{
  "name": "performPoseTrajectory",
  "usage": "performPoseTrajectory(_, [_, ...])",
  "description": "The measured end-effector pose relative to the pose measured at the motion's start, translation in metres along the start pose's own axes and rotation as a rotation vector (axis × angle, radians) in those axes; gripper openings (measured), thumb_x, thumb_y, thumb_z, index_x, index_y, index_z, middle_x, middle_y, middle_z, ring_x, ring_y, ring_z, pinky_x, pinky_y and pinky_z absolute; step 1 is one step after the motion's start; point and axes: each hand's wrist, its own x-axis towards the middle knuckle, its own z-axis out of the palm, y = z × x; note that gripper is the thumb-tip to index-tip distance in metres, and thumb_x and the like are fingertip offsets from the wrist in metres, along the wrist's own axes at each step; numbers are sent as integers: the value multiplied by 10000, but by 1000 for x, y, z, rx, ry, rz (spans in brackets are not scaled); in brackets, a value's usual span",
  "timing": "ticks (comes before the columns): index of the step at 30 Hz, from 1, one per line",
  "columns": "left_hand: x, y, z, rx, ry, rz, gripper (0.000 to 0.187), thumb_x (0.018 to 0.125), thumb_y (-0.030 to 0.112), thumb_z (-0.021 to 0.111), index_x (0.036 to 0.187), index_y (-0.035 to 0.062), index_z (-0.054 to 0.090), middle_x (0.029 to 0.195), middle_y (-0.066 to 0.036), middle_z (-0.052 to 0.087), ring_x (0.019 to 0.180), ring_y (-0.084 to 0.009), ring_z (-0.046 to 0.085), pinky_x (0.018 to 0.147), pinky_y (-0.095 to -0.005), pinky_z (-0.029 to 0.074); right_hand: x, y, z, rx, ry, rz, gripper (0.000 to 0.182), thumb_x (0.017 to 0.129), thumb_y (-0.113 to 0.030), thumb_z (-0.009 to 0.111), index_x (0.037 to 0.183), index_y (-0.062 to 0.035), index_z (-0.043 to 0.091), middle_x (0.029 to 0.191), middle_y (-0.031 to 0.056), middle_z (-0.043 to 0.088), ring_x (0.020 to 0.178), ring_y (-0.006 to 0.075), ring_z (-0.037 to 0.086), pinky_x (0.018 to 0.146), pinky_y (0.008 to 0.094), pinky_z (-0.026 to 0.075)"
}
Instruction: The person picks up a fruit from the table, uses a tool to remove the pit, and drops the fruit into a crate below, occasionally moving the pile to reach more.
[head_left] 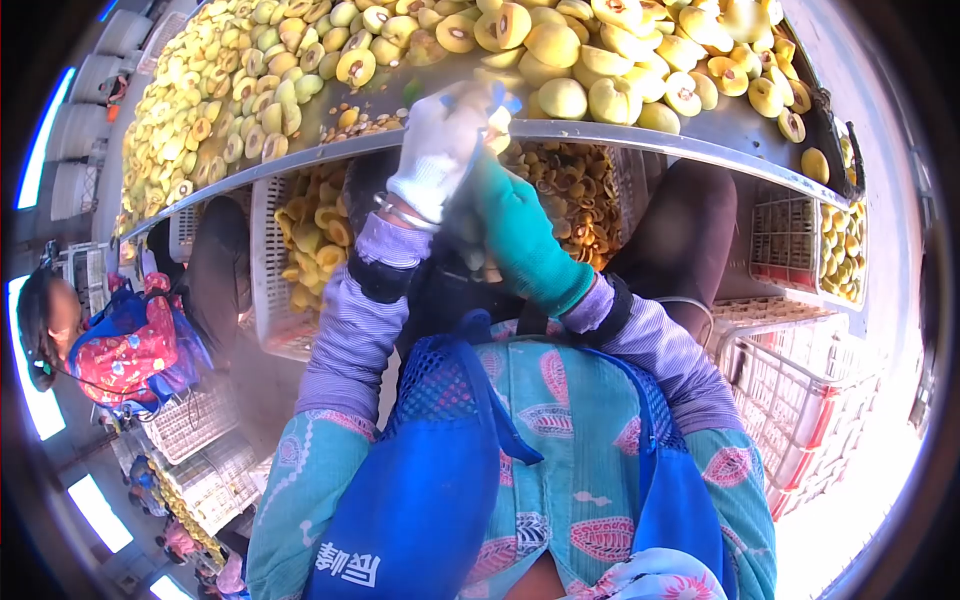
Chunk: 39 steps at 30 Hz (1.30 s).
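Observation:
My left hand (pixel 437 150), in a white glove, is at the table's front edge. Its fingers are closed around something blue, blurred, beside a small piece of yellow fruit (pixel 498 122). My right hand (pixel 520 225), in a green glove, is just below and to the right, its fingers closed near the same fruit; blur hides what they hold. Halved yellow fruits (pixel 555 45), some with brown pits showing, lie piled on the metal table (pixel 400 88) beyond my hands. Several loose pits (pixel 375 127) lie left of my left hand.
Below the table edge (pixel 650 142) stand a crate (pixel 270 260) of yellow halves and another holding brownish pieces (pixel 580 190). Stacked white and red crates (pixel 790 380) are at the right. A person in red floral clothing (pixel 125 345) sits at the left.

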Motion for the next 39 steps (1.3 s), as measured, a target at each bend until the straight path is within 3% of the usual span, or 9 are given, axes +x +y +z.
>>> performPoseTrajectory(5, [-10,13,9,63,-68,54,363,927,312,668,1003,-43,682,870,-84,674,707,-125,616,620,-249,495,3,-1,-13,709,-490,255,447,1017,-532,381,863,-135,517,559,-47,437,359,90,373,321,246,292])
performPoseTrajectory(10, [1,-4,-6,-199,-343,-186,519,947,473,600,958,-43,660,840,-93,682,735,-142,620,707,-277,506,2,-5,-16,588,-489,306,467,1021,-544,348,874,-143,537,555,-76,409,365,88,336,361,253,304])
performPoseTrajectory(14, [-32,7,2,38,-128,135,523,978,451,525,1112,-41,640,830,-99,645,732,-131,597,581,-259,493,6,-5,-19,966,-727,442,457,1027,-526,351,875,-140,544,548,-73,405,382,76,362,373,239,315])
performPoseTrajectory(19, [-37,16,-16,-115,-41,-40,496,979,434,517,1061,-40,640,943,-160,701,747,-211,675,709,-328,557,-4,-11,-6,277,-568,358,476,1031,-537,307,908,-155,563,555,-76,401,401,69,364,377,239,292])
performPoseTrajectory(26, [-46,8,-22,-70,51,205,491,958,480,510,1091,28,648,887,-93,680,756,-194,647,711,-302,524,14,9,-3,1007,-1146,437,504,1030,-552,284,971,-141,570,603,-63,436,451,100,376,414,271,297])
performPoseTrajectory(28, [-71,15,-52,451,321,284,379,969,325,549,1131,-5,641,893,-79,673,790,-168,653,725,-293,537,3,5,-13,916,-1030,366,458,1029,-528,336,977,-137,570,615,-57,452,459,100,399,422,269,327])
performPoseTrajectory(30, [-81,28,-98,36,446,92,362,943,320,620,1011,-29,686,803,-70,680,680,-146,644,643,-257,525,6,5,-40,887,-773,432,410,1024,-499,393,971,-134,572,625,-49,466,468,98,421,431,263,357])
performPoseTrajectory(32, [-75,38,-126,916,559,-54,438,863,426,704,833,-11,712,673,-52,662,590,-116,593,563,-257,460,26,35,-75,926,-354,619,358,1017,-464,454,954,-133,575,632,-40,479,477,92,443,442,253,384])
performPoseTrajectory(39, [47,31,-15,1515,-87,-10,604,808,586,627,985,14,699,956,-203,708,913,-390,665,842,-440,496,-1,8,-56,247,-62,156,394,1003,-471,492,911,-101,589,651,0,561,504,89,502,420,239,387])
